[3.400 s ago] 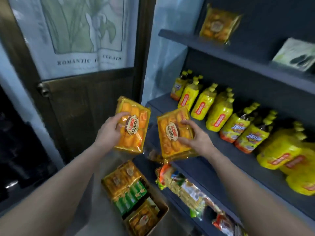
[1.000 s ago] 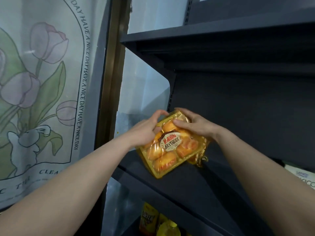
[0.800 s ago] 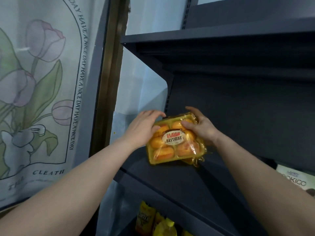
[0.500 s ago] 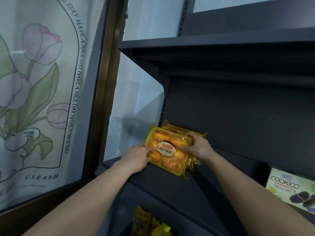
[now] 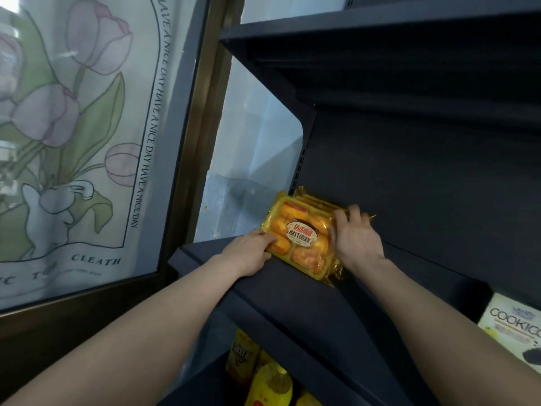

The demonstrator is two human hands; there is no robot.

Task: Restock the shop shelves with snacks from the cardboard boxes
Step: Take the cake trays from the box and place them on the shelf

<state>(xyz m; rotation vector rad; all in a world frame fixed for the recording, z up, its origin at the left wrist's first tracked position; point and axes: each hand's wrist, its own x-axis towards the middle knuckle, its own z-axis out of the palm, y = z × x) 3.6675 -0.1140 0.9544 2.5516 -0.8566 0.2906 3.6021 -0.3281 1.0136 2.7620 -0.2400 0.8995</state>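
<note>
The cake pack (image 5: 298, 235) stands at the left rear corner of the shelf (image 5: 292, 291). It leans back with its labelled face toward the camera, and its bottom edge is on the shelf board. A second pack (image 5: 317, 202) of the same kind stands just behind it, closer to the shelf's back panel.

The left hand (image 5: 248, 253) lies on the shelf near its front lip, with its fingers fairly straight and the tips pressing the pack's lower left edge. The right hand (image 5: 355, 238) covers the right edges of both packs, with the thumb on the front face and the fingers spread toward the back. It is blurred, so I cannot tell whether those fingers curl round the packs or only press them.

The pack looks light. It seems to be a thin, stiff plastic tray under slick, crinkly film, with soft cakes inside that would crush under a squeeze. The two side rims of the tray are the best place to hold it, with flat fingers and no pressure on the domed top.

Half a second ago the left hand was lower on the pack's near corner, and both packs sat a little further from the shelf's back panel. Now they stand closer to it and more upright. The right hand has slid from the front pack's edge across both.

A cookie box (image 5: 518, 332) shows at the right end of this shelf, and yellow bottles (image 5: 269, 388) show on the level below it.
</note>
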